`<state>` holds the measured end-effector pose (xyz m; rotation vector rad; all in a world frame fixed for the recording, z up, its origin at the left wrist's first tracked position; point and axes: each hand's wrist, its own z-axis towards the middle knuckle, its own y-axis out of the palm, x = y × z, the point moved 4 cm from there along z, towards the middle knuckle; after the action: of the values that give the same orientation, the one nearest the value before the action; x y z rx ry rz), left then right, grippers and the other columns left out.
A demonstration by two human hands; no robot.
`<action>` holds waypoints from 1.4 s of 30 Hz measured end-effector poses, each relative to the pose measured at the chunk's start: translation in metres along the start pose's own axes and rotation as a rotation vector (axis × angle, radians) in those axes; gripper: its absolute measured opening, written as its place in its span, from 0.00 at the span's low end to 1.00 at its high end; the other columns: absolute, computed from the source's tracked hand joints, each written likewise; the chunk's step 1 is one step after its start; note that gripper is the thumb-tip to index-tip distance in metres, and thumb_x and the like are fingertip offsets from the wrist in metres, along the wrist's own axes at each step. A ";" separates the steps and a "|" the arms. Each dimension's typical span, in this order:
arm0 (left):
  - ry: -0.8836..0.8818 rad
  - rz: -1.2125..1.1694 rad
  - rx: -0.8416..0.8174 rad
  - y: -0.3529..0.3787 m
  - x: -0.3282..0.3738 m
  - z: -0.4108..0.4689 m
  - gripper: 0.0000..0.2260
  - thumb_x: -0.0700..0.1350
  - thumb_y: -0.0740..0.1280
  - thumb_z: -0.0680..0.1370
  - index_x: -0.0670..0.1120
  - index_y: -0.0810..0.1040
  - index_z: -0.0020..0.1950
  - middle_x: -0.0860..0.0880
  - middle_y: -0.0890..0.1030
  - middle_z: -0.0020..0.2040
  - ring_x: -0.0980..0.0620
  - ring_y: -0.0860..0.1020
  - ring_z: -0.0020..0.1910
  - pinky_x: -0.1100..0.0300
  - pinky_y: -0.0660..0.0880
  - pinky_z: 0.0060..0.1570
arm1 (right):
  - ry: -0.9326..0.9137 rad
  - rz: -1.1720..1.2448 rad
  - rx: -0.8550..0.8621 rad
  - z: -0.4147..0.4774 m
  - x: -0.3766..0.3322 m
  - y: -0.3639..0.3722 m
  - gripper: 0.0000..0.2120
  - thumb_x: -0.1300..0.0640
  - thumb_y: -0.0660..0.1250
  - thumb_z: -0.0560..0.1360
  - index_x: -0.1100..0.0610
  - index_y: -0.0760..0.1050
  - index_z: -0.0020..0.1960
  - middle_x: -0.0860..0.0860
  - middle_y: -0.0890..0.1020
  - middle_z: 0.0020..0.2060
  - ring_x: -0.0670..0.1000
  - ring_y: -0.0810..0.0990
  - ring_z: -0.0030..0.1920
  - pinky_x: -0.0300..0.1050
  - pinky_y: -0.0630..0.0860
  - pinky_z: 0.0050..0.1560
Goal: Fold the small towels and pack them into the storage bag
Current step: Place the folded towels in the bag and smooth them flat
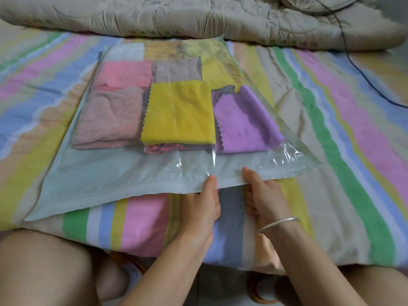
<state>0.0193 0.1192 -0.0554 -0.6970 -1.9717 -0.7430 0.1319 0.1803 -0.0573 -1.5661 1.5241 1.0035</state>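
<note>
A clear plastic storage bag [106, 173] lies flat on the striped bed. Inside it sit several folded small towels: a yellow one [178, 113] in the middle, a purple one [245, 124] to its right, a dusty-pink one [108, 120] to its left, a brighter pink one [123, 74] and a grey one [177, 70] behind. My left hand [202, 204] pinches the bag's near edge, thumb on top and fingers beneath. Right beside it, my right hand [263, 195] pinches the same edge in the same way; a silver bangle circles that wrist.
A rumpled beige quilt [198, 16] lies across the far side of the bed. A dark cable [362, 71] runs down over the sheet at the right. My knees are at the bed's near edge, with the floor below.
</note>
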 end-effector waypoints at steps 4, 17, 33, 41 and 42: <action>0.051 -0.017 -0.026 -0.003 -0.002 0.003 0.18 0.40 0.63 0.79 0.46 0.62 0.30 0.51 0.59 0.23 0.54 0.56 0.20 0.63 0.52 0.23 | 0.018 0.053 0.018 0.003 -0.001 -0.009 0.23 0.53 0.64 0.77 0.51 0.59 0.27 0.44 0.58 0.16 0.45 0.55 0.16 0.32 0.53 0.20; 0.097 0.019 0.064 0.002 -0.004 0.000 0.23 0.52 0.64 0.78 0.48 0.62 0.26 0.50 0.59 0.21 0.52 0.57 0.19 0.61 0.54 0.24 | 0.014 0.030 0.012 0.019 -0.007 -0.046 0.23 0.52 0.62 0.79 0.51 0.58 0.28 0.44 0.56 0.17 0.45 0.54 0.17 0.33 0.52 0.22; -0.046 0.013 -0.022 0.087 -0.040 -0.009 0.12 0.44 0.64 0.79 0.46 0.71 0.35 0.56 0.68 0.23 0.59 0.66 0.20 0.67 0.62 0.20 | 0.081 -0.032 -0.055 0.020 -0.010 -0.059 0.20 0.54 0.65 0.77 0.55 0.67 0.28 0.46 0.65 0.16 0.46 0.63 0.16 0.34 0.59 0.19; -0.061 -0.047 -0.031 0.086 -0.038 -0.010 0.13 0.41 0.63 0.79 0.45 0.67 0.35 0.52 0.63 0.24 0.58 0.61 0.18 0.68 0.57 0.18 | -0.002 -0.114 0.010 0.034 -0.004 -0.075 0.24 0.49 0.68 0.74 0.52 0.63 0.23 0.43 0.63 0.16 0.45 0.61 0.19 0.39 0.58 0.27; -0.057 -0.042 -0.036 0.086 -0.039 -0.010 0.14 0.41 0.63 0.80 0.45 0.67 0.34 0.52 0.63 0.24 0.58 0.60 0.18 0.68 0.57 0.17 | -0.017 -0.142 0.019 0.037 -0.003 -0.079 0.25 0.48 0.68 0.73 0.52 0.63 0.22 0.43 0.63 0.16 0.46 0.61 0.19 0.40 0.57 0.28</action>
<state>0.1035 0.1624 -0.0657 -0.7066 -2.0348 -0.7937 0.2088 0.2183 -0.0722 -1.6241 1.3863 0.9179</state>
